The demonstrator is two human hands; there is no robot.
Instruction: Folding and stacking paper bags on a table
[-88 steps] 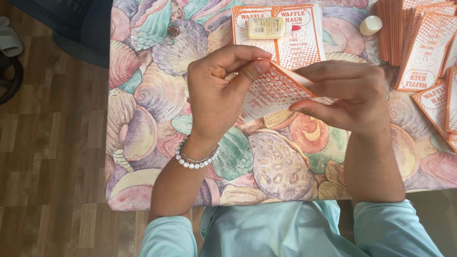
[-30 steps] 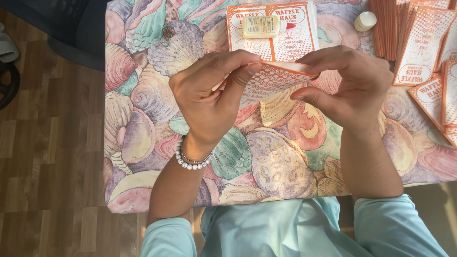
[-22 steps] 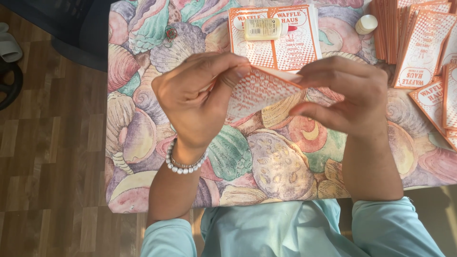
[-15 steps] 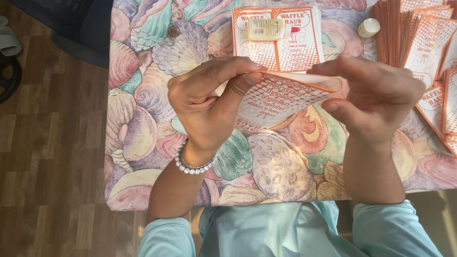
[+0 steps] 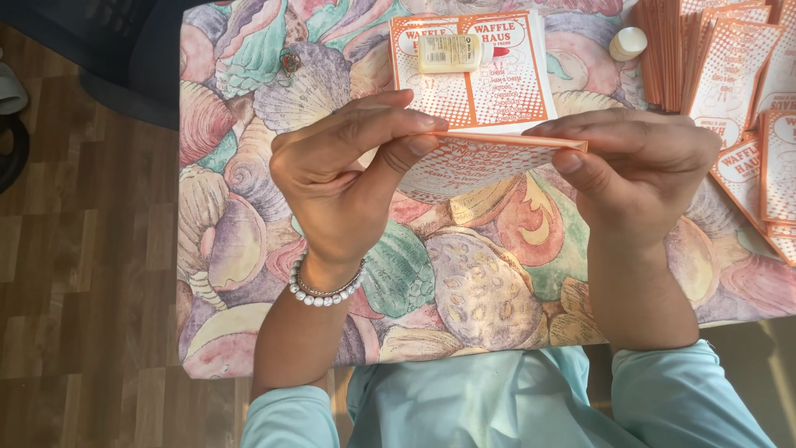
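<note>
Head view: my left hand [image 5: 344, 187] and right hand [image 5: 638, 170] each pinch one end of a folded orange-and-white printed paper sheet [image 5: 489, 158], held above the shell-patterned tablecloth [image 5: 481, 290]. Its crease runs left to right between both hands, equally near each. Half a second earlier it hung lower and opener; now the fold is pressed flat. Beyond lies a flat sheet stack [image 5: 481, 75] carrying a small glue bottle [image 5: 452, 52].

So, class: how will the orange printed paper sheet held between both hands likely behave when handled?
The paper sheet is probably floppy: it bows downward between the left hand and right hand. Likely light, since fingertip pinches hold it. It seems to crease readily, its top edge looking folded.
</note>
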